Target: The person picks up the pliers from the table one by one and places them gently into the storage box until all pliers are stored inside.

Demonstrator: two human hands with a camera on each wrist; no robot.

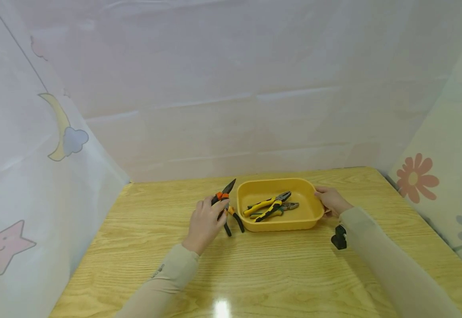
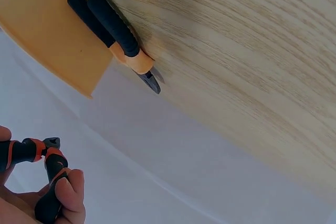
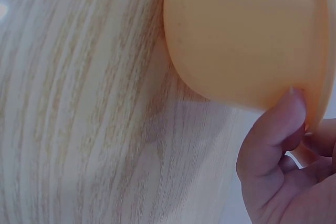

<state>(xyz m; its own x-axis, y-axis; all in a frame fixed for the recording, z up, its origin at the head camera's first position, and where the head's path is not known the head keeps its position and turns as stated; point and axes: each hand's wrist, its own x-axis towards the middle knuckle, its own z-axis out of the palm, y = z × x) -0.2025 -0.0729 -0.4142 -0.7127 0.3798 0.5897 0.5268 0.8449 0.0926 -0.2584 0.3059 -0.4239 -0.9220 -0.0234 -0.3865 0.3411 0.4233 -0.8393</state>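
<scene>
My left hand (image 1: 206,225) grips long-nose pliers (image 1: 228,186) with black and red handles, held left of the yellow plastic tray (image 1: 282,226). In the left wrist view the held pliers' handles (image 2: 55,169) are spread apart. Below them, on the table beside the tray, lies a second pair of pliers (image 2: 118,30) with black grips and orange near the head. My right hand (image 1: 333,201) pinches the tray's right end, the thumb (image 3: 286,114) against its outer wall. Inside the tray, yellow-and-black combination pliers (image 1: 270,207) lie over green-and-yellow pliers (image 1: 292,206).
The wooden table (image 1: 278,274) extends in front of the tray and to both sides. A pale cloth backdrop (image 1: 231,110) rises behind its far edge, with printed side curtains left and right. A small black device (image 1: 338,237) is at my right wrist.
</scene>
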